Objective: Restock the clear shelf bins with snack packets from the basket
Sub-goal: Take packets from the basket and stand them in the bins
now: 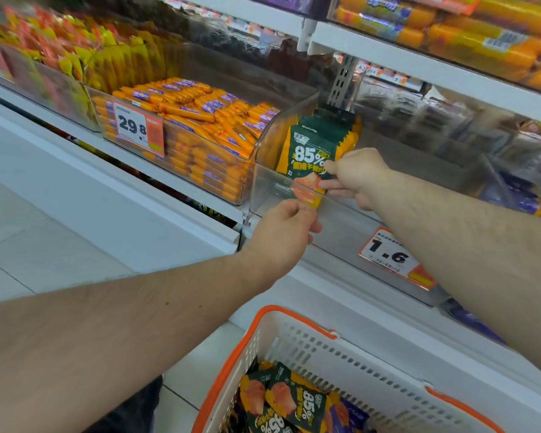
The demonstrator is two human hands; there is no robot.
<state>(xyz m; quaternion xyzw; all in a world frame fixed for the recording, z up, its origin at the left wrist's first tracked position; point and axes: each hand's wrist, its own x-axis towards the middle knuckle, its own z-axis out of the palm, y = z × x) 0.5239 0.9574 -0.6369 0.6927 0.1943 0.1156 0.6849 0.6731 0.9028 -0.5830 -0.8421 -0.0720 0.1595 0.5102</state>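
Both hands reach into the clear shelf bin (264,179) at the middle of the shelf. Inside it the right hand (355,176) has its fingers curled, pinching the lower right edge of the front green-and-orange snack packet (313,154) marked "85%", which stands upright at the head of a row of like packets running toward the far wall. At the bin's near front edge the left hand (283,232) pinches the bottom corner of that same packet between thumb and fingertips. Left of this bin, touching it, a second clear bin (247,170) is heaped with orange sausage sticks (197,110) and carries a price tag (138,128) reading 29.8. Farther left sit red and yellow wrapped snacks (75,54). A price label (395,257) reading 1.6 is fixed to the near face of the shelf, below the right forearm. Near the bottom of the view a white basket (341,367) with orange rim holds more snack packets (297,401) of the same green "85%" kind, lying flat and overlapping.
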